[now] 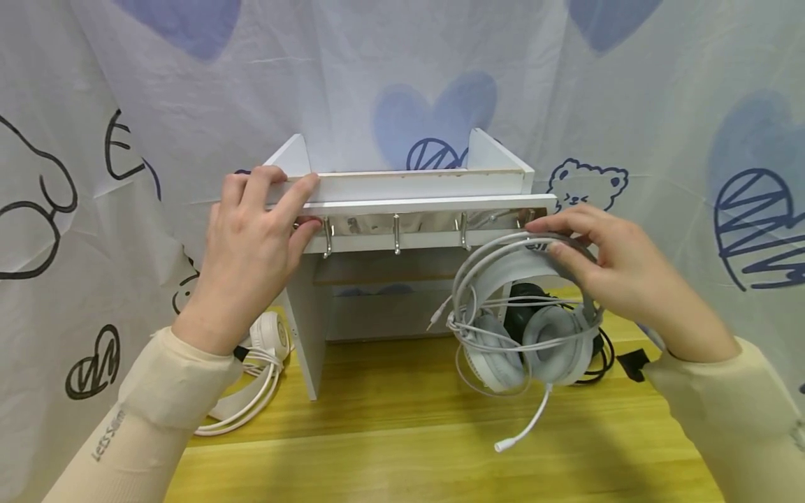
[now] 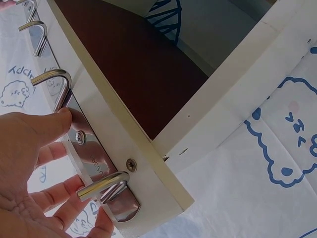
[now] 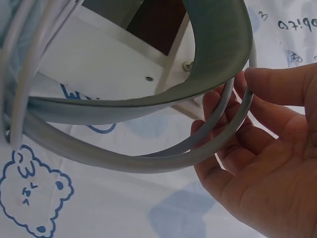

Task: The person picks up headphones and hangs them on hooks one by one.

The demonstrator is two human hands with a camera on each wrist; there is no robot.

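Observation:
A white headset [image 1: 556, 342] with a boom microphone and its cable wound around it hangs from my right hand [image 1: 619, 272]. The fingers and thumb pinch its headband [image 3: 148, 164] at the top, close to the right end of a metal hook rail [image 1: 428, 222]. That rail runs along the front of a white desktop shelf [image 1: 409, 187] and bears several bent hooks [image 2: 55, 77]. At the rail's left end, my left hand [image 1: 251, 230] grips the front board, fingers over its top edge and thumb beneath, beside a hook.
White headphones [image 1: 272, 335] with a coiled cable lie left of the shelf on the yellow wooden table [image 1: 377, 447]. Black headphones [image 1: 520, 321] stand at the right, partly hidden behind the headset. A printed curtain [image 1: 666, 105] surrounds the table at the back and sides.

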